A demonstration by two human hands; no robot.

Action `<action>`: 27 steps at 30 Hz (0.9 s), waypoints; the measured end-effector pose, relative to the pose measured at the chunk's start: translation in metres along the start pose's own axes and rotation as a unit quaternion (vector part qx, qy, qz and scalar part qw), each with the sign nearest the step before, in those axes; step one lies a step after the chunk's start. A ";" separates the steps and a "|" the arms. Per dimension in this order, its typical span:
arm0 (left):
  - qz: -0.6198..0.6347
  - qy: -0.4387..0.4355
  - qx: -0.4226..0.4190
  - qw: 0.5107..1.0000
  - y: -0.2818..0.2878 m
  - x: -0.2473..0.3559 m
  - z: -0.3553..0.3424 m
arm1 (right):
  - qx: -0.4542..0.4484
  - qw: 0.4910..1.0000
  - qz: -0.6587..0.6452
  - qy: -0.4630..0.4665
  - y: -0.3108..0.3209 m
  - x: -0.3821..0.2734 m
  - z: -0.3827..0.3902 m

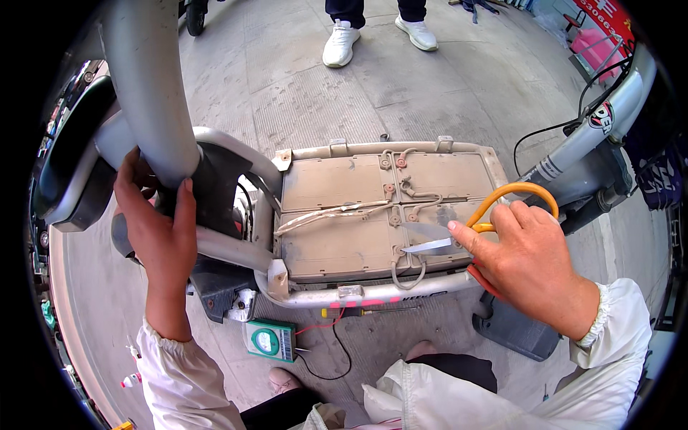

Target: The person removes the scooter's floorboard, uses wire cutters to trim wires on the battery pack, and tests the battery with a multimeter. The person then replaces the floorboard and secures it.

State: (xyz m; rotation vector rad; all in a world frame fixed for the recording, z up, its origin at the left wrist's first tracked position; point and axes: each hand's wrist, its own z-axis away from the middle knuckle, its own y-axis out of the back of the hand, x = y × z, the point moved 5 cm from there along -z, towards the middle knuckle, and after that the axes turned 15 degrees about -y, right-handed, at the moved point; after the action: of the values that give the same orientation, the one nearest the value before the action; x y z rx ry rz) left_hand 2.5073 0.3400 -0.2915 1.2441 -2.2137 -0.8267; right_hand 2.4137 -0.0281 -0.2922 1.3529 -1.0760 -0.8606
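My right hand [527,261] is closed round a pair of scissors [522,188] with orange handles. The blades point left over the dusty batteries [337,247], their tips close to a bolted terminal; whether they touch it I cannot tell. My left hand [161,236] grips the thick silver frame tube [147,86], fingers behind and thumb in front. The batteries sit in a silver metal frame [315,295]. Pale wires [333,215] cross the left batteries, and short grey cables [408,276] link the terminals.
On the ground near me lie a green meter [269,340] with red and black leads and a yellow-handled screwdriver [337,313]. A black plastic part [516,331] lies below my right hand. Ahead stands a person in white shoes [340,44]. A slanted silver tube [598,118] rises at right.
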 end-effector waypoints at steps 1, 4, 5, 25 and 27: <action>0.003 -0.006 0.002 1.000 0.000 -0.001 0.000 | 0.006 1.000 0.009 0.001 0.004 -0.005 0.000; 0.003 -0.007 0.013 1.000 -0.002 -0.001 -0.001 | 0.020 0.996 0.088 0.006 0.005 -0.016 0.009; -0.003 -0.005 0.014 1.000 -0.001 0.000 -0.001 | 0.025 0.997 0.077 0.001 0.006 -0.019 0.011; 0.352 -0.198 -0.086 0.911 -0.046 0.121 0.048 | 0.067 0.906 -0.168 -0.382 -0.073 -0.045 0.090; 0.371 -0.117 -0.221 0.894 -0.081 0.138 0.054 | 0.105 0.911 -0.159 -0.367 -0.077 -0.045 0.093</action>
State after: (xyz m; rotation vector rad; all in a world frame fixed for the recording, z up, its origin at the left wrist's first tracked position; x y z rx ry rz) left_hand 2.4533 0.2012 -0.3716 0.0501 -2.2252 -1.0842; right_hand 2.3202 -0.0209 -0.3808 1.4378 -1.5748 -1.6145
